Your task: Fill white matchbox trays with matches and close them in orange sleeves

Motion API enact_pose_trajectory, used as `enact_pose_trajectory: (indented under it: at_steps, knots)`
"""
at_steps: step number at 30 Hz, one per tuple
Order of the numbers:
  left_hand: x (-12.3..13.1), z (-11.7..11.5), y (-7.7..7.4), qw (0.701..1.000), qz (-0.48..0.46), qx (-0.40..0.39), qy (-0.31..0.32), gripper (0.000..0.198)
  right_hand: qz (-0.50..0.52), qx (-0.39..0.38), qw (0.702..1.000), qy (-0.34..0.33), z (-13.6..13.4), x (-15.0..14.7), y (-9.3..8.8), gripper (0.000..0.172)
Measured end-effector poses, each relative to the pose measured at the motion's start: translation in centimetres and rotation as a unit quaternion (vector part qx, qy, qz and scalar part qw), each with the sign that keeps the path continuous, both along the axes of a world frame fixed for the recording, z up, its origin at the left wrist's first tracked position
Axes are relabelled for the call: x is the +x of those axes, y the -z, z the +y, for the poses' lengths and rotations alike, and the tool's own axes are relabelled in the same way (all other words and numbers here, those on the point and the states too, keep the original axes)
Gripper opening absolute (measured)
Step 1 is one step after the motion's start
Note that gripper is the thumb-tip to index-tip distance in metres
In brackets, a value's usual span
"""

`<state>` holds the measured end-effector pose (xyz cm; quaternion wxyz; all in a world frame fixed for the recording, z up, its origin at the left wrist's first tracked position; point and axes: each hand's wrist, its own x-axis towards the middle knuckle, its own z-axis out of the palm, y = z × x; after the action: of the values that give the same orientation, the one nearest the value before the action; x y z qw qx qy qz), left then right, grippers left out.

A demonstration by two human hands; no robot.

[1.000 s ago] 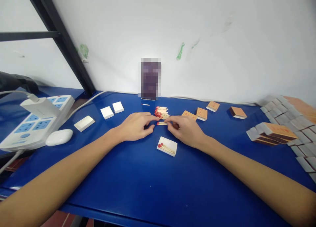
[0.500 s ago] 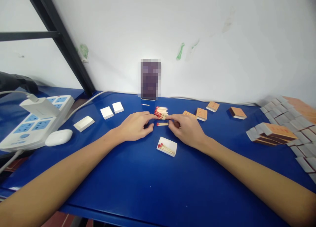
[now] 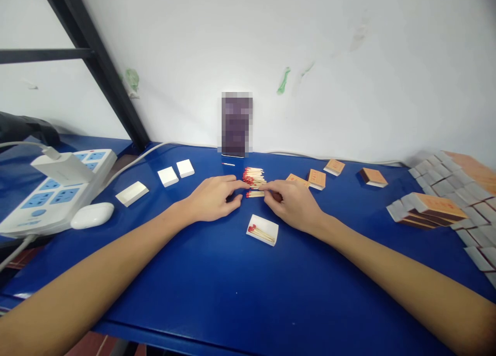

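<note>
Red-headed matches (image 3: 253,175) lie in a pile on the blue table, heads to the left. A smaller row of matches (image 3: 254,194) lies just in front of it. From the left, my left hand (image 3: 213,198) reaches in with its index fingertip at the match heads and thumb apart. Opposite it, my right hand (image 3: 294,203) has its index finger stretched to the stick ends, thumb below and other fingers curled. Nearer to me, a white matchbox tray (image 3: 269,223) holds several matches. One stray match (image 3: 228,164) lies behind my left hand.
White matchbox pieces (image 3: 168,176) sit at left, near a power strip (image 3: 50,190) and a white earbud case (image 3: 92,216). Orange matchbox covers (image 3: 316,179) lie behind my right hand. Stacked matchboxes (image 3: 434,209) fill the right side. A blurred phone (image 3: 236,126) leans on the wall.
The front row of matches has grown, with more sticks lying apart from the pile. Both hands stay almost in place, their fingers shifting only slightly.
</note>
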<state>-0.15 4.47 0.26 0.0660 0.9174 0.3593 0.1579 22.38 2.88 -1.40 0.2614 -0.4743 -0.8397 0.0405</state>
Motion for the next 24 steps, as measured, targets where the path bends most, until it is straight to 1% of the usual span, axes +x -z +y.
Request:
enact_pose_trajectory:
  at_steps: [6,11,17,24]
  knots:
    - [-0.09,0.03,0.07,1.000,0.000,0.006,0.010,0.035,0.006,0.008,1.000,0.012,-0.02,-0.05,0.05,0.025]
    - [-0.13,0.06,0.05,1.000,0.010,0.007,0.013,0.034,0.006,0.006,1.000,0.001,0.01,0.04,0.17,0.026]
    - [-0.13,0.01,-0.21,0.999,0.027,0.011,0.017,0.040,0.001,-0.004,1.000,-0.002,0.04,0.10,0.18,0.028]
    - [-0.14,0.15,-0.08,0.999,0.043,0.011,0.017,0.038,0.006,0.005,1.000,-0.007,0.01,0.13,0.17,0.026]
